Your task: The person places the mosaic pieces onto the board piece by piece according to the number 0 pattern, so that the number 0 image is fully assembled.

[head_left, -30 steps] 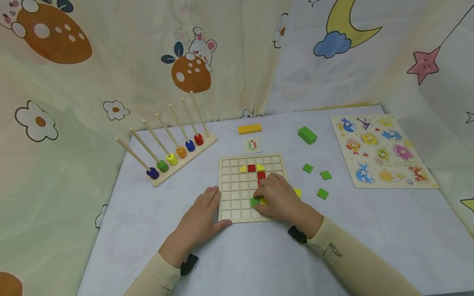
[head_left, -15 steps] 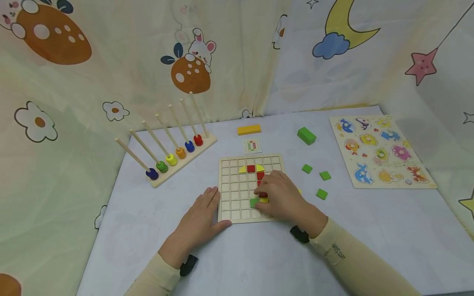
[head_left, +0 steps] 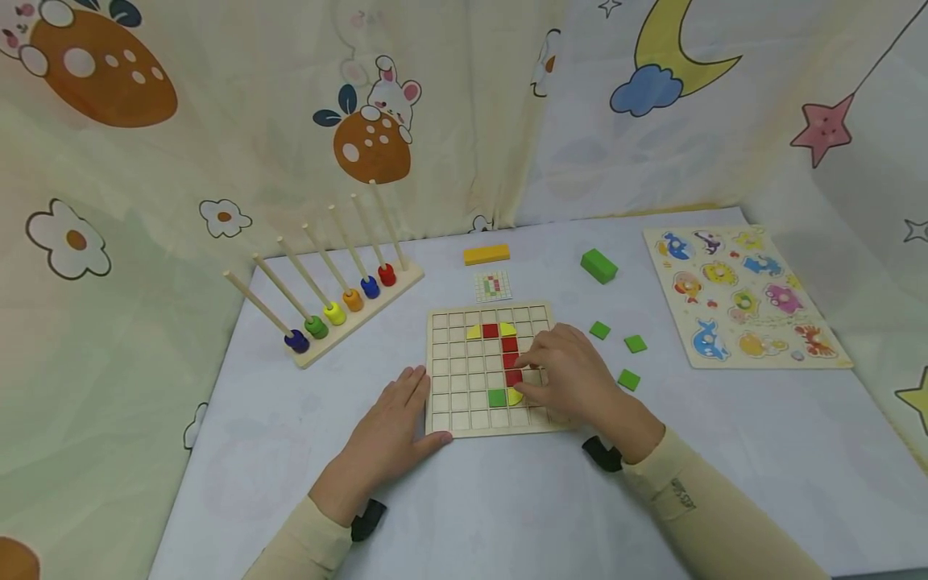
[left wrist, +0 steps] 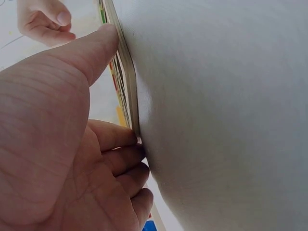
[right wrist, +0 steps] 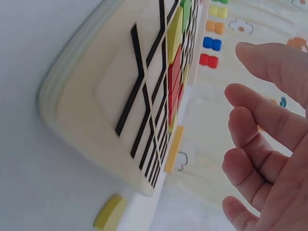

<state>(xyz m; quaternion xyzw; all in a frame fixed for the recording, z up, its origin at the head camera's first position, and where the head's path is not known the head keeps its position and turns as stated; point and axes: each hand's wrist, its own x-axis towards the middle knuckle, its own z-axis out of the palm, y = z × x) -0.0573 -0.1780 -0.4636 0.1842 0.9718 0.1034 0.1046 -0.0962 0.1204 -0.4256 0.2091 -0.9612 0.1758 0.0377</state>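
A wooden grid board (head_left: 461, 385) lies flat on the table. Tiles in its cells show a red one (head_left: 490, 330) between two yellow ones, a column of red tiles (head_left: 511, 361), a yellow rounded tile (head_left: 515, 397) and a green tile (head_left: 496, 398). My left hand (head_left: 387, 423) rests along the board's left edge, fingers straight, with the thumb at the near corner. Over the board's right half is my right hand (head_left: 576, 379), fingertips beside the red column. The right wrist view shows nothing between its loosely bent fingers (right wrist: 262, 115).
A small pattern card (head_left: 493, 286) and an orange block (head_left: 486, 254) lie behind the board. A green block (head_left: 599, 266) and several green tiles (head_left: 635, 344) lie to the right, before an animal puzzle (head_left: 747, 298). A peg rack (head_left: 362, 314) stands left. One yellow piece (right wrist: 110, 211) is beside the board.
My right hand has let go of a red tile at the foot of the red column and drawn away to the right. The left hand keeps its place at the board's edge.
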